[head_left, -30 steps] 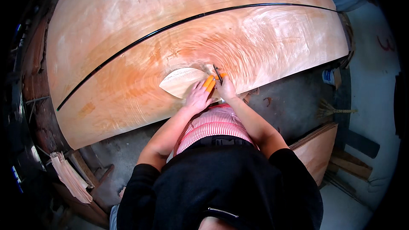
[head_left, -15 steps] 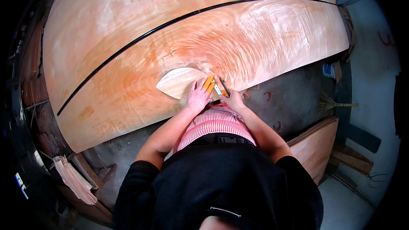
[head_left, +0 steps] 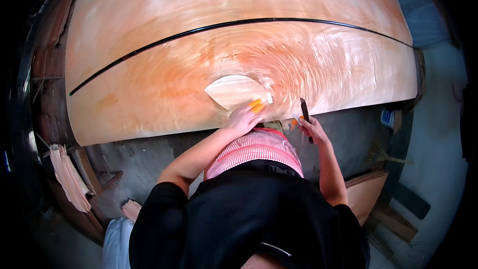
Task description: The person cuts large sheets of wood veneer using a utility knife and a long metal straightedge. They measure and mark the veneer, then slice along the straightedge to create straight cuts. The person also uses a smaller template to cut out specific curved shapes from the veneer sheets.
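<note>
On the near part of a broad wood veneer sheet lies a pale leaf-shaped veneer piece. My left hand rests flat on its lower right edge, fingers stretched out, with orange covers on some fingertips. A small white strip sits at the piece's right end, just beyond those fingertips. Past the sheet's front edge, my right hand is closed around a dark flat knife, its slanted tip pointing away from me. Orange covers show on that hand too, beside a small whitish bit I cannot make out.
A long thin black rod curves across the sheet. Stacked veneer strips stand at the lower left. To the right are a board leaning low, a broom, a white-and-blue tub and wood offcuts.
My right hand has drawn back rightward off the sheet with the knife, away from my left hand. The white strip now lies apart from it. The whole view has shifted and turned.
</note>
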`<state>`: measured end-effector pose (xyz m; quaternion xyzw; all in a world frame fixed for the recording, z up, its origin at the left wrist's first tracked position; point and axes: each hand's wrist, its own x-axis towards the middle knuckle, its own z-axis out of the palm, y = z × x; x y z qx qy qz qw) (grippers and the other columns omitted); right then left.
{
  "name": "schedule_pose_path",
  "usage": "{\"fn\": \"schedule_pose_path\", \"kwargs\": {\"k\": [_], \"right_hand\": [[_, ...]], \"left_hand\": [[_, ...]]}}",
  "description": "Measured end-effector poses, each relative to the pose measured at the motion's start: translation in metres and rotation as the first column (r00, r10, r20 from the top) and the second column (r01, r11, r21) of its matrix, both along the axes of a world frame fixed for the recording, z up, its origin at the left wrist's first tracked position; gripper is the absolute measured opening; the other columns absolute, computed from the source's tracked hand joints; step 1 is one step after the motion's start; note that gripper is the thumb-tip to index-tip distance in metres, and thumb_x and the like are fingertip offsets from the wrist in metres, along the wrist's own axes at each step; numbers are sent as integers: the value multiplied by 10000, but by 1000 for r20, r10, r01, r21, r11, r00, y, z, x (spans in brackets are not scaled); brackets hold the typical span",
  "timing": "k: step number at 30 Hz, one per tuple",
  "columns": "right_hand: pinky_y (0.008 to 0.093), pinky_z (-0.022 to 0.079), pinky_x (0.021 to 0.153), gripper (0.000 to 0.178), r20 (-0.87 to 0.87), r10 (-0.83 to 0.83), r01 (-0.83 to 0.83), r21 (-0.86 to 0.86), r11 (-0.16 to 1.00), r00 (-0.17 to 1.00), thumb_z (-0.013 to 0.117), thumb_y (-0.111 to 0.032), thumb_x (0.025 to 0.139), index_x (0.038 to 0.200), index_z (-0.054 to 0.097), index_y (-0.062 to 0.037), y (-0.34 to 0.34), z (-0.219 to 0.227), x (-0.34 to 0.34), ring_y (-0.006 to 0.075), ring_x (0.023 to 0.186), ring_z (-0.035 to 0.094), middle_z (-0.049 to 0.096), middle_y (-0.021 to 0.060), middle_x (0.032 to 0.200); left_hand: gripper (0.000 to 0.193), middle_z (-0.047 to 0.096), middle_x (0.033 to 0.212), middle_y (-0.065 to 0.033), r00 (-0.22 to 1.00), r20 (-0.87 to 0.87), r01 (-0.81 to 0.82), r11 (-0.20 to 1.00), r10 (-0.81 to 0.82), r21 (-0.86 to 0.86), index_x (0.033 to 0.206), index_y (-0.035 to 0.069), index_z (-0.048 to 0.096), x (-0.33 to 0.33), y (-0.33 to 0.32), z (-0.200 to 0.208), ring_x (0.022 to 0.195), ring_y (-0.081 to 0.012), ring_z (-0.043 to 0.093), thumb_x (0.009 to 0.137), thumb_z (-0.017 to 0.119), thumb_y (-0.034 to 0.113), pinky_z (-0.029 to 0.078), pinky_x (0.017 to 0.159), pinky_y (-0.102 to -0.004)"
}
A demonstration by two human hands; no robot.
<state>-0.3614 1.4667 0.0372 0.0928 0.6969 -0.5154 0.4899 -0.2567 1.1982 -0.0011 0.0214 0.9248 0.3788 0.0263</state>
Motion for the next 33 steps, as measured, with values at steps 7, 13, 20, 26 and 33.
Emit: {"fn": "schedule_pose_path", "kwargs": {"k": [7, 13, 20, 26, 33], "right_hand": [[164, 189, 364, 198, 73, 48, -38, -135, 990, 996, 522, -246, 807, 802, 525, -48, -45, 0, 28, 8, 394, 280, 431, -41, 568], [166, 198, 366, 197, 31, 128, -119, -206, 971, 991, 511, -217, 815, 827, 506, -21, -74, 10, 32, 10, 394, 272, 426, -36, 561], [165, 210, 386, 171, 75, 122, -111, -138, 984, 990, 525, -183, 806, 869, 515, -24, -92, 25, 42, 14, 427, 290, 403, -58, 563], [163, 207, 386, 191, 66, 140, -132, -119, 984, 988, 520, -166, 809, 929, 519, -17, -89, 26, 43, 15, 428, 288, 407, -55, 573], [167, 210, 385, 190, 59, 108, -101, -118, 988, 992, 519, -170, 808, 918, 521, -14, -89, 23, 42, 15, 427, 292, 412, -53, 565]], "left_hand": [[291, 567, 929, -132, 365, 890, -759, -465, 275, 455, 1010, 19, 459, 55, -27, -36, 820, -196, 589, 876, 372, 263, 482, 631, -246], [263, 576, 769, -94, 403, 885, -725, -508, 234, 464, 955, 20, 461, 37, -34, -38, 524, -127, 561, 844, 452, 258, 401, 364, -166], [185, 519, 588, -11, 561, 717, -797, 35, 414, 603, 853, 48, 540, 20, -48, -34, 386, -44, 370, 801, 519, 225, 246, 340, -167], [174, 556, 579, -125, 792, 231, -604, 673, 565, 426, 724, 25, 586, 25, -42, -19, 485, -243, 529, 721, 565, 198, 410, 459, -321], [64, 552, 531, -63, 759, 173, -587, 545, 628, 599, 734, 6, 579, 64, -51, -17, 446, -103, 505, 723, 561, 67, 388, 431, -249]]}}
